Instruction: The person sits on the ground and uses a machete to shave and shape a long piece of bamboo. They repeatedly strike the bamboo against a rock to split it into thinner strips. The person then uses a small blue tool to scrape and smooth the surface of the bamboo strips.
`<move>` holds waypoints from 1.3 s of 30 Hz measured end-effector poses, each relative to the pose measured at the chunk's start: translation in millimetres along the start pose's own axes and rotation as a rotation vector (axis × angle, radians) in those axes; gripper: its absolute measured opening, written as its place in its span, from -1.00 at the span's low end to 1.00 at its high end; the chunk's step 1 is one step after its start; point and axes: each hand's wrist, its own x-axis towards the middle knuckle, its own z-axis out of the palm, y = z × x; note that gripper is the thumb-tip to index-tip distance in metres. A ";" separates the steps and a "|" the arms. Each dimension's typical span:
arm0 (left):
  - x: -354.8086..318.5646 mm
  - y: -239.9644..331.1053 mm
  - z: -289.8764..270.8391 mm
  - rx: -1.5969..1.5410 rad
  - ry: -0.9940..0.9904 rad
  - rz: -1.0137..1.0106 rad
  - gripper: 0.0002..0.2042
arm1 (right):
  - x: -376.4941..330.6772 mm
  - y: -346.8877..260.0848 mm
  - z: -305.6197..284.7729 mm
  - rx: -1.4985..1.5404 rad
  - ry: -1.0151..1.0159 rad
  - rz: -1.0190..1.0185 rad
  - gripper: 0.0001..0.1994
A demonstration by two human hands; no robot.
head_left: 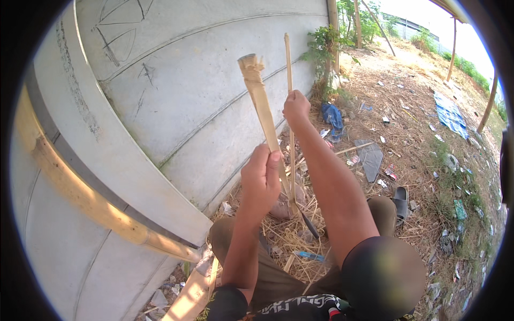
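My left hand (pixel 262 174) is closed round a broad, flat bamboo strip (pixel 259 104), pinched between thumb and fingers. Its upper end is frayed. A little higher and to the right, my right hand (pixel 296 108) grips a thinner bamboo strip (pixel 288 59) that stands nearly upright. Both strips run down and come close together between my knees; I cannot tell whether they are joined there. By their lower ends is a dark, narrow, blade-like piece (pixel 309 224), its other end hidden.
A grey panel wall (pixel 214 80) rises ahead and left, with a bamboo pole (pixel 96 198) along it. Straw and litter cover the ground. To the right are a grey slab (pixel 369 160), a dark sandal (pixel 400 202), a blue cloth (pixel 333 116) and a blue sheet (pixel 450 115).
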 end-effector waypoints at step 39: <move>32.1 -38.4 8.0 -0.287 0.584 -0.148 -0.62 | -284.5 200.0 -54.0 -0.829 -0.771 0.347 -0.54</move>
